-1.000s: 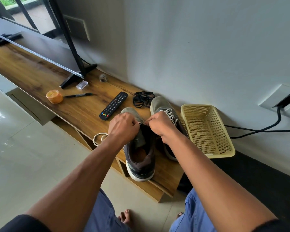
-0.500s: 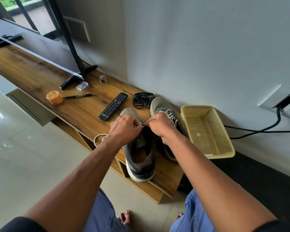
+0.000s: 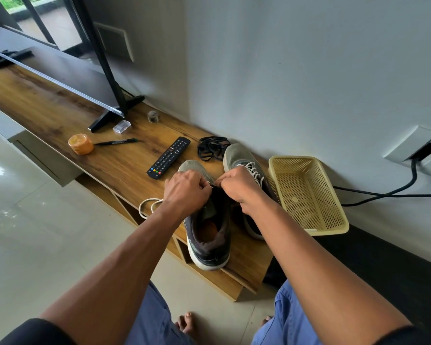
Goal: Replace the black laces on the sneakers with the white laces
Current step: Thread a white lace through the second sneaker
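Two grey mesh sneakers with dark collars stood side by side on the wooden tabletop [image 3: 60, 113], toes toward the wall, heels toward the seated person. The nearer sneaker [image 3: 208, 235] lay with its long axis running straight away from the person, so its eyelet rows sat directly beneath both hands. The left hand [image 3: 186, 191] and the right hand [image 3: 239, 186] met over the sneaker's throat, each equally close, fingers curled tight and pinching at something between them; I judged it to be the white rope lace [image 3: 147, 206], whose slack looped off the tabletop edge just left of the left wrist, though the pinched part itself was hidden. The lace ends therefore lay between the fingers, with the eyelets just below and ahead, toward the toe.

The farther sneaker [image 3: 237, 155], just beside the right hand, already showed white lacing. Behind both, a tangle of black laces [image 3: 213, 148] lay loose near the wall. A pale yellow perforated plastic basket [image 3: 334, 207] sat to the right, a black remote control [image 3: 168, 158] to the left, with a pen and an orange jar beyond.
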### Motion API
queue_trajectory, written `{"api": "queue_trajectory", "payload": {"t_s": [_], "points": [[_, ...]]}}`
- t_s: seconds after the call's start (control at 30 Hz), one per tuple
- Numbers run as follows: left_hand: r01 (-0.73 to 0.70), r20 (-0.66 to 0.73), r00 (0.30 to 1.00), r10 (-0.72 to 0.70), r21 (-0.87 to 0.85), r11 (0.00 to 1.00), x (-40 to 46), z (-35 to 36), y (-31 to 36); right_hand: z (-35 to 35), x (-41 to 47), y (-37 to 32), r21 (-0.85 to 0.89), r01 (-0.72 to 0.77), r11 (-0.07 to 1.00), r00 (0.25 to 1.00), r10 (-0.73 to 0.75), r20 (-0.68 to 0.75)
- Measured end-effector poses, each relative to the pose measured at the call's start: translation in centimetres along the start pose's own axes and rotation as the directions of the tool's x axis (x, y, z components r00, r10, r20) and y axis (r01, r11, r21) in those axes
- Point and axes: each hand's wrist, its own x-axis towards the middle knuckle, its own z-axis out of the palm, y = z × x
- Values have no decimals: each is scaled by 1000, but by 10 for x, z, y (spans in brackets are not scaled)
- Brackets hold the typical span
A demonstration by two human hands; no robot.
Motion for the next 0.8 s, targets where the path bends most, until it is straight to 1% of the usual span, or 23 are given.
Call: {"api": "queue_trajectory", "payload": {"t_s": [0.17, 0.57, 0.7, 0.8], "points": [[-8, 0, 1000, 8, 20, 1000, -2, 2, 1, -1, -4, 0, -17, 56, 998, 998, -56, -13], [-10, -5, 1000, 10, -28, 1000, 2, 11, -4, -5, -5, 2, 29, 120, 992, 991, -122, 56], [0, 6, 1000, 0, -14, 1000, 5, 10, -6, -1, -3, 1, -11, 108, 994, 994, -108, 22], [-4, 54, 999, 6, -44, 999, 9, 8, -7, 0, -1, 0, -12, 87, 996, 996, -87, 3]]}}
